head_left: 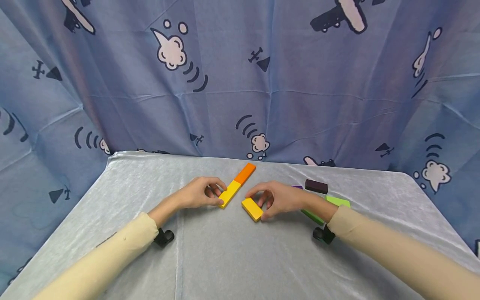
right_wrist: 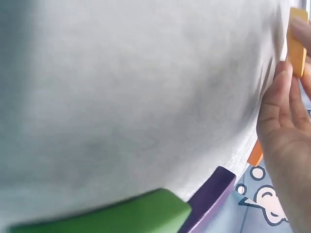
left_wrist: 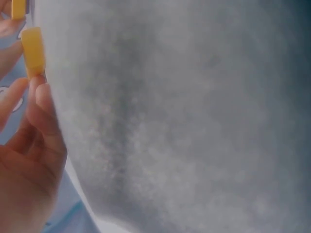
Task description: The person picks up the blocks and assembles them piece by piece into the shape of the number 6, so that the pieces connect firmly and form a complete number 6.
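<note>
A bright yellow block (head_left: 230, 193) lies end to end with an orange block (head_left: 245, 173), forming a slanted line on the cloth-covered table. My left hand (head_left: 200, 192) pinches the yellow block near its closer end, thumb at the corner and fingers along its left side. To the right, my right hand (head_left: 283, 198) grips a deeper yellow block (head_left: 252, 209) between thumb and fingers, apart from that line. The left wrist view has the bright yellow block (left_wrist: 34, 52) at the left fingertips; the right wrist view has the deeper yellow block (right_wrist: 297, 46) in the right fingers.
Beyond my right forearm lie a dark block (head_left: 316, 186), a light green block (head_left: 338, 201), a green block (head_left: 313, 217) and a partly hidden purple block (head_left: 297, 187). A blue patterned curtain (head_left: 232, 83) hangs behind the pale grey table (head_left: 217, 258).
</note>
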Tool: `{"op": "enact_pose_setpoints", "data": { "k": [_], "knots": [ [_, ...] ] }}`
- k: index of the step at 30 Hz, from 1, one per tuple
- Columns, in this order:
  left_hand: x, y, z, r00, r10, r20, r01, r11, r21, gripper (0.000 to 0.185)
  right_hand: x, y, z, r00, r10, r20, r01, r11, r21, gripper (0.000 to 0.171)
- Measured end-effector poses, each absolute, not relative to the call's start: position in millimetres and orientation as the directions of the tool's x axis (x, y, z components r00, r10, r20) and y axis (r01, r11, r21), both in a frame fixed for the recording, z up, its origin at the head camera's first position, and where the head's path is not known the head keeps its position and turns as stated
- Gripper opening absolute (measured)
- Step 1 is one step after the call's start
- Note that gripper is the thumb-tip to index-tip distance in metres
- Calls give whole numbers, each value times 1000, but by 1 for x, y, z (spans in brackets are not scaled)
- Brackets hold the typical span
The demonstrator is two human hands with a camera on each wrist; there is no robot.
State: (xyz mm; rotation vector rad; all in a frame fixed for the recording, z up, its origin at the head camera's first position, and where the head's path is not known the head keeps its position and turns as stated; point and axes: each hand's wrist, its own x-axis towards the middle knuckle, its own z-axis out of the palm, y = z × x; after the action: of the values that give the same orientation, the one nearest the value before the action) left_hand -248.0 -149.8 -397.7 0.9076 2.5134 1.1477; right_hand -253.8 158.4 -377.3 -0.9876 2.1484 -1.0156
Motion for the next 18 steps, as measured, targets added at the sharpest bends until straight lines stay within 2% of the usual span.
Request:
{"op": "enact_pose_setpoints", "data": {
  "k": [7,14,18],
  "knots": [
    [-248,-150,-398,-778,627,43,444,499,745,35,-264,148,-378,-544,-818,-188,-352,426,-833,68],
    [-248,-151,-397,-780,625,35,440,508,740,35,-275,142,-380,-490,-849,-201,-327,392,-860,67],
    [-248,-151,-396,-778,627,34,440,505,743,35,-280,141,-380,-488,-844,-221,-306,403,-863,68]
  ]
}}
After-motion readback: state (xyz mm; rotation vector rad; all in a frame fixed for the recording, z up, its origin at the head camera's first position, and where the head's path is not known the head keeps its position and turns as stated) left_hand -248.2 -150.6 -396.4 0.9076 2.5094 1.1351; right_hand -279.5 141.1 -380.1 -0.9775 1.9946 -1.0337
